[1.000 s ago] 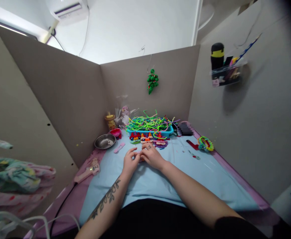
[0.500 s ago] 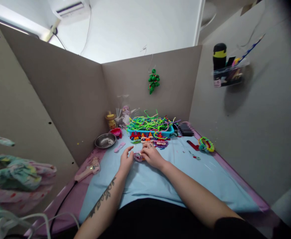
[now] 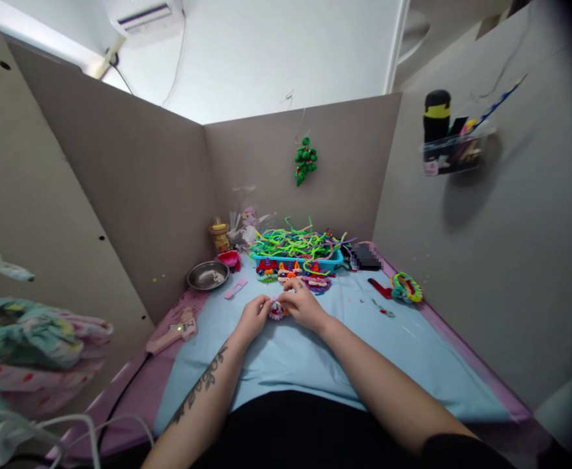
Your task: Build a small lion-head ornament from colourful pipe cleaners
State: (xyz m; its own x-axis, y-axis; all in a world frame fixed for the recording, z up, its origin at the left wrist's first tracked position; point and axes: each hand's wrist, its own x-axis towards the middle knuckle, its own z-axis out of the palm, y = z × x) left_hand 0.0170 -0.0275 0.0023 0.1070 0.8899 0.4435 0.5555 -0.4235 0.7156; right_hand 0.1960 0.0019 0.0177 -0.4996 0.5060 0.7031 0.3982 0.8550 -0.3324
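My left hand (image 3: 251, 318) and my right hand (image 3: 306, 306) meet over a light blue mat (image 3: 315, 352). Between their fingertips sits a small pink and purple fuzzy craft piece (image 3: 277, 309), pinched from both sides. Just beyond lies a row of finished fuzzy pieces (image 3: 293, 277) in red, orange and purple. Behind them a blue tray (image 3: 332, 262) is heaped with green and coloured pipe cleaners (image 3: 293, 242).
A metal bowl (image 3: 208, 275), a pink clip (image 3: 235, 288) and a pink glue gun (image 3: 171, 332) lie at the left. A coloured coil (image 3: 406, 286) and red tool (image 3: 378, 287) lie at the right. Grey partition walls enclose the desk; a green ornament (image 3: 305, 159) hangs at the back.
My left hand opened away from the piece half a second ago and has closed back on it. Both hands have shifted slightly to the right.
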